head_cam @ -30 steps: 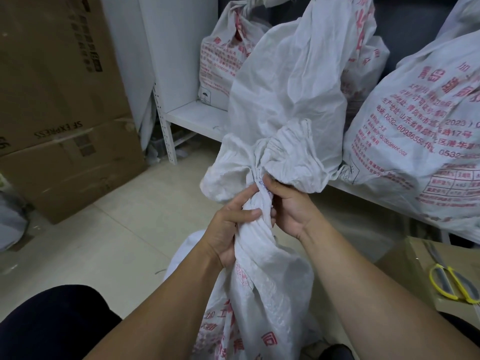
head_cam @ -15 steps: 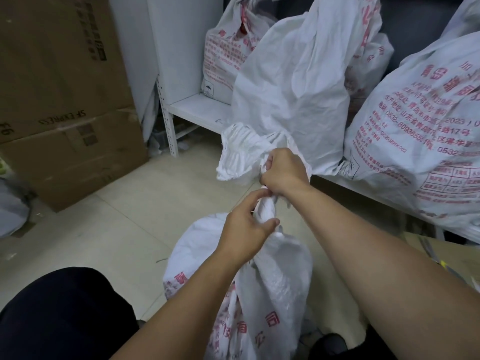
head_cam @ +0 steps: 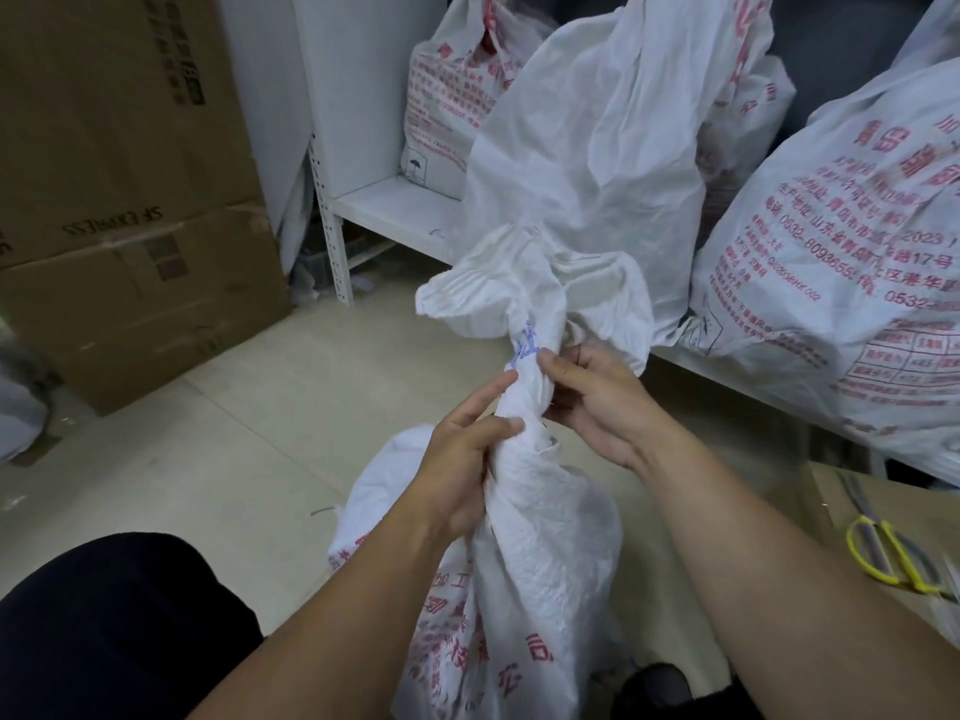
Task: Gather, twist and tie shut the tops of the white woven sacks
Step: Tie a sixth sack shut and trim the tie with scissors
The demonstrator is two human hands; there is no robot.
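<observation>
Regripping the Twisted Neck

Near, the left hand (head_cam: 462,459) clenched the twisted neck (head_cam: 524,402) of the sack (head_cam: 524,589); the right hand (head_cam: 592,402), lately up at the flared top (head_cam: 535,293), had dropped to pinch just above it. Twist done, I judged; no tie showed. One pair of scissors (head_cam: 883,558) lay right; three more sacks (head_cam: 831,252) stood far, two boxes (head_cam: 130,200) far left.

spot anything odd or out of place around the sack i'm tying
Only small things: the upper cardboard box stands upside down, its SF EXPRESS print inverted, and a stray strand lies on the floor beside the white woven sack. Nothing looks spilled or torn.
</observation>
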